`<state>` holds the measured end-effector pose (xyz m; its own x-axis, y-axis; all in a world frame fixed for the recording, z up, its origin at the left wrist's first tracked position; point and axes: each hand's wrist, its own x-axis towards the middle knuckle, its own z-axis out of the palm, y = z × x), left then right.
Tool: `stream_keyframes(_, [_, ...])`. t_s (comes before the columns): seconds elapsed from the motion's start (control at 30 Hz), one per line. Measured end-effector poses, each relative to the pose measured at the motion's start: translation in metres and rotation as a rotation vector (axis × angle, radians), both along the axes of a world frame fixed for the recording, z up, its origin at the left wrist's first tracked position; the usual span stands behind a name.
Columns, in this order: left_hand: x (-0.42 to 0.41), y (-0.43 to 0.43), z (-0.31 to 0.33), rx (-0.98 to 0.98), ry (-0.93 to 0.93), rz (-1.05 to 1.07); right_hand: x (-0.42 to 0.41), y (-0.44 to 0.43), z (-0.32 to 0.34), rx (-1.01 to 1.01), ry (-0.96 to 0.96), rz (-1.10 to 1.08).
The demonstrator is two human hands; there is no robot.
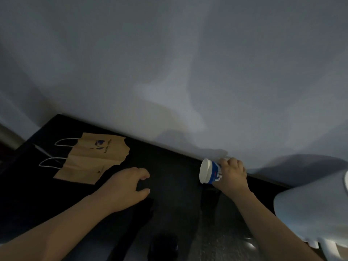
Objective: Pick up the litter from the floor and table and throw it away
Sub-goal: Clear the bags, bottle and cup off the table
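While the right hand (232, 174) is gripping a blue and white cup (209, 171) with its fingers curled round the body, the left hand (128, 185) is hovering over the dark surface (169, 162), fingers loosely bent and holding nothing. The cup is lying on its side in the grip, just in front of the wall (169, 72), its white lid pointing left towards the other hand.

A brown paper bag (94, 159) is lying flat on the surface, to the left of the left hand and a little beyond it. Its long axis is running slantwise, with the white handles (64, 142) pointing away to the far left and the torn edge facing right. The bag's near corner is sitting just beside the left wrist, while the right hand is well apart from it.

Judging from this, the free left hand is the better placed for the bag, though its fingers are pointing right, away from it. No bin is showing anywhere in view.
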<state>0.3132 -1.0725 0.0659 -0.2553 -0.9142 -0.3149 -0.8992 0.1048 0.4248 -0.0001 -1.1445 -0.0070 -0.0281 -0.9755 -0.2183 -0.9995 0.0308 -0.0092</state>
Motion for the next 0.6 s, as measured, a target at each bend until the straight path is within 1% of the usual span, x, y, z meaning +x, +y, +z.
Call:
stream_keyframes(0.03, [0.001,-0.001,-0.001,-0.001,0.002,0.001,0.000,0.000,-0.001,0.025,0.008,0.005])
stream_keyframes(0.13, [0.003,-0.002,-0.006,-0.006,0.010,0.009,-0.002,0.001,-0.005,0.188,-0.031,0.022])
stream_keyframes(0.2, [0.006,-0.001,-0.009,0.003,0.013,0.014,0.000,0.003,-0.007,0.236,-0.050,0.048])
stream_keyframes(0.27, [0.011,0.000,-0.013,0.015,0.012,0.027,0.003,0.007,-0.009,0.215,-0.091,0.052])
stream_keyframes(0.37, [0.024,0.002,-0.021,0.039,-0.003,0.064,0.018,0.014,-0.006,0.174,-0.291,-0.023])
stream_keyframes(0.43, [0.037,0.003,-0.029,0.050,-0.010,0.108,0.034,0.017,0.000,0.164,-0.385,-0.042])
stream_keyframes(0.6, [0.081,0.005,-0.053,0.068,-0.029,0.278,0.077,0.024,0.016,0.122,-0.492,-0.022])
